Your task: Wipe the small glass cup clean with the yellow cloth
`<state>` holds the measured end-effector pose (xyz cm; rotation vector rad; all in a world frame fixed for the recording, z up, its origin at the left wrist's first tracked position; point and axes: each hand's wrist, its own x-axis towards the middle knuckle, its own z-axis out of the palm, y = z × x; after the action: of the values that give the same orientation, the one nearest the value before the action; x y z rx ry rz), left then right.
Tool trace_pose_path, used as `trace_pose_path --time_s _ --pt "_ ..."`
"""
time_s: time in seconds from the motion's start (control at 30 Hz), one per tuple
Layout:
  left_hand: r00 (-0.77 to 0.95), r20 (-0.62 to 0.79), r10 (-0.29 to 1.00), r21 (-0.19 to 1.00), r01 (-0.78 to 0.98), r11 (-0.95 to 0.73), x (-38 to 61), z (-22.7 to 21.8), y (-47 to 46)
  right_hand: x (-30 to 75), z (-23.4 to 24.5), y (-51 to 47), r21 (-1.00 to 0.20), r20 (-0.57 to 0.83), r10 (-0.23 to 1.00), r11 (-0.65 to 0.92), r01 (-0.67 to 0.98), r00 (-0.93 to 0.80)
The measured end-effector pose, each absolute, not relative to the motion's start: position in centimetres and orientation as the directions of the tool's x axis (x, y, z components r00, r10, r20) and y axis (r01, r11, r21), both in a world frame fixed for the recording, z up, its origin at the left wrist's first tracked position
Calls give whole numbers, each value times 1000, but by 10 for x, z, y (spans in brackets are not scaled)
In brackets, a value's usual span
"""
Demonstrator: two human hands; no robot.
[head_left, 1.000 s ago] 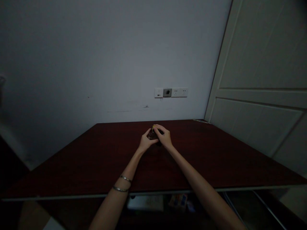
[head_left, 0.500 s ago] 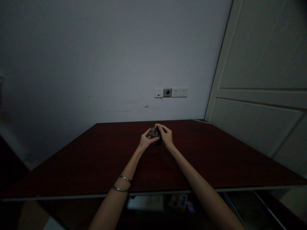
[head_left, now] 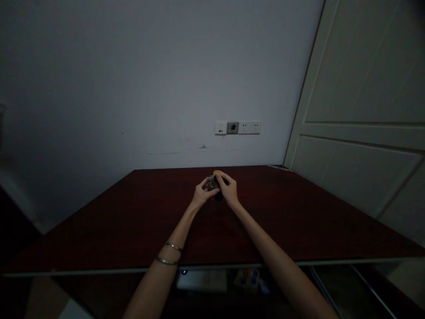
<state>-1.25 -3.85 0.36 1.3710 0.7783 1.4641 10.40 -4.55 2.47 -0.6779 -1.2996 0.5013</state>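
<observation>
Both hands meet above the far middle of the dark red tabletop (head_left: 149, 212). Between them is a small dark, shiny, partly see-through object (head_left: 211, 183) with a yellow and black part (head_left: 215, 173) at its upper right; its kind cannot be made out. My left hand (head_left: 200, 194), its forearm wearing two metal bangles, curls round the object's left side, thumb along the near face. Fingers of my right hand (head_left: 229, 188) are closed on the yellow and black part and hide much of it.
Behind the table rises a pale wall with a row of sockets (head_left: 244, 128). A white panelled door (head_left: 358, 133) stands at the right. Below the table's front edge are a white flat item (head_left: 202, 281) and a small box (head_left: 247, 280), both dim.
My right hand has shifted slightly left and its fingers cover the top of the object more. More yellow shows under the fingertips. My left hand keeps its hold almost unmoved.
</observation>
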Motion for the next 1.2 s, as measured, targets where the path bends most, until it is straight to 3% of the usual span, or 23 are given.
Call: trace_pose_path --time_s 0.1,0.2,0.37,0.43,0.5,0.73,0.97,1.2 --pt "123 422 898 904 -131 -407 -13 1 -38 110 26 -32 -801 587 775 598 28 233" --pt "179 506 844 859 -16 -512 -15 -2 -37 116 24 -31 -812 581 790 580 64 196" --pt "183 575 798 790 130 -599 -19 -3 -35 120 20 -52 -595 800 598 778 201 54" --pt "187 574 797 786 149 -601 -19 -4 -34 121 20 -57 -508 846 532 828 238 -45" --pt "199 583 788 778 143 -612 -18 -4 -34 123 20 -56 -494 848 525 834 247 -77" --pt "180 575 799 786 151 -600 -17 -5 -33 125 24 -27 -752 654 755 642 149 45" --pt "148 413 898 911 -69 -408 -12 1 -39 123 20 -21 -814 580 812 580 20 68" --pt "221 296 929 952 -148 -268 -11 1 -42 122 11 -21 -845 524 845 531 -61 108"
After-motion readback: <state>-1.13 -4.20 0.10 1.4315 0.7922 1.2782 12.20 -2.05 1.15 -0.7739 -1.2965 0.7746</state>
